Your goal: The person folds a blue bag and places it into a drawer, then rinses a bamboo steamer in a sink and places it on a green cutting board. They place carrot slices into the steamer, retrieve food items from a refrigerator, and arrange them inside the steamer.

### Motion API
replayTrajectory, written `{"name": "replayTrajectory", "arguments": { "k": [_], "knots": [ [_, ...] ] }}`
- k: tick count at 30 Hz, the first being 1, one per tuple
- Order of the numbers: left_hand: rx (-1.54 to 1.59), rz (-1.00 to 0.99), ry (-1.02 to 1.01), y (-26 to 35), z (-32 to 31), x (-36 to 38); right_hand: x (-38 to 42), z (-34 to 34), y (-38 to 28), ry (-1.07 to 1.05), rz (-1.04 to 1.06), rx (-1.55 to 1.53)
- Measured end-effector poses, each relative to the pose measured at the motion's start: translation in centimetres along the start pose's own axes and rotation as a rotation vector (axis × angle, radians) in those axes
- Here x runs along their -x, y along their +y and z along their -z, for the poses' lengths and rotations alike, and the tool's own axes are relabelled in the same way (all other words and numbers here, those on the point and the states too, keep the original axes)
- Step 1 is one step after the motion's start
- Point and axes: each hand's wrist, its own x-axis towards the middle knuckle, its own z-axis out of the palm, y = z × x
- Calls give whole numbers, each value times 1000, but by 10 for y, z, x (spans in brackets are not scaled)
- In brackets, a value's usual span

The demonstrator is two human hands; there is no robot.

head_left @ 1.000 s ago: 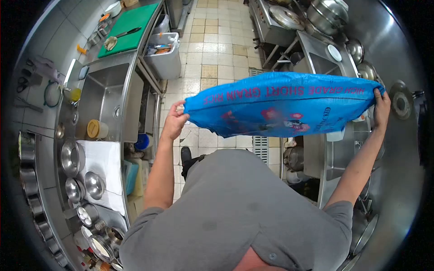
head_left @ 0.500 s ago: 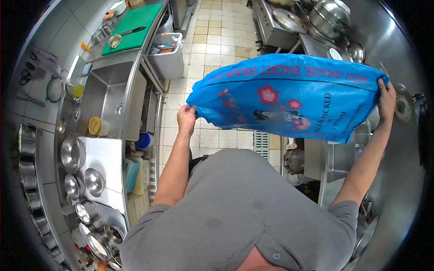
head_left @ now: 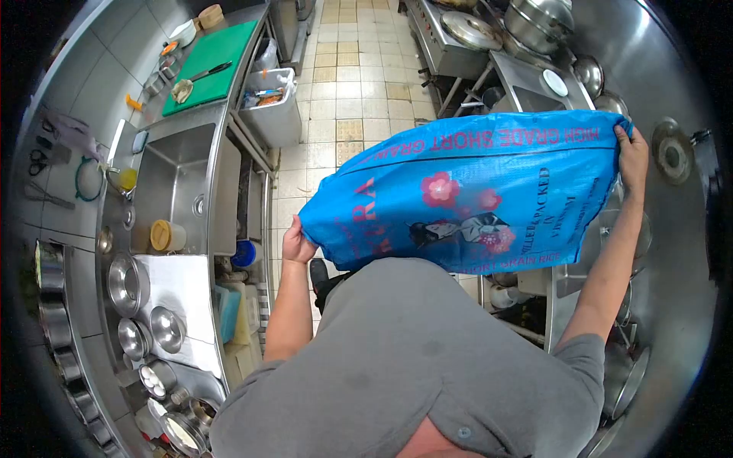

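Note:
A large blue woven rice sack, printed with pink flowers and "High Grade Short Grain", stretches sideways in front of my body. My left hand is closed on its left edge, low down near my belly. At the upper right corner, my right hand grips the sack with the thumb showing on the near side. The sack looks flat and fairly taut between both hands. Its lower edge meets the front of my grey shirt.
To the left stand a steel sink, a green cutting board with a knife, and several metal bowls. A grey bin sits beside the tiled aisle. A stove with a lidded pan is ahead right.
The sack has come closer to my body and lower, its printed side spread flatter. Both hands have moved slightly left. A shoe now shows below the sack's left end.

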Motion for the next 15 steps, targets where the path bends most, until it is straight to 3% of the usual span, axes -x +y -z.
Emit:
{"name": "replayTrajectory", "arguments": {
  "k": [6, 8, 9, 12, 13, 14, 15],
  "knots": [
    [-56, 239, -33, 32, 10, -19, 7, 20, -55, -72, 39, -339],
    [-446, 300, 193, 33, -9, -51, 8, 22, -71, -106, 51, -424],
    [-456, 331, 327, 31, -27, -63, 6, 21, -76, -138, 89, -398],
    [-616, 341, 113, 21, 84, -129, 5, 14, -90, -211, 133, -331],
    [-642, 200, 97, 20, -2, -105, 9, 10, -99, -219, 190, -364],
    [-647, 206, 73, 23, -20, -96, 6, 16, -93, -197, 188, -353],
    [-535, 30, 115, 29, -28, -86, 2, 22, -84, -234, 191, -316]
  ]
}}
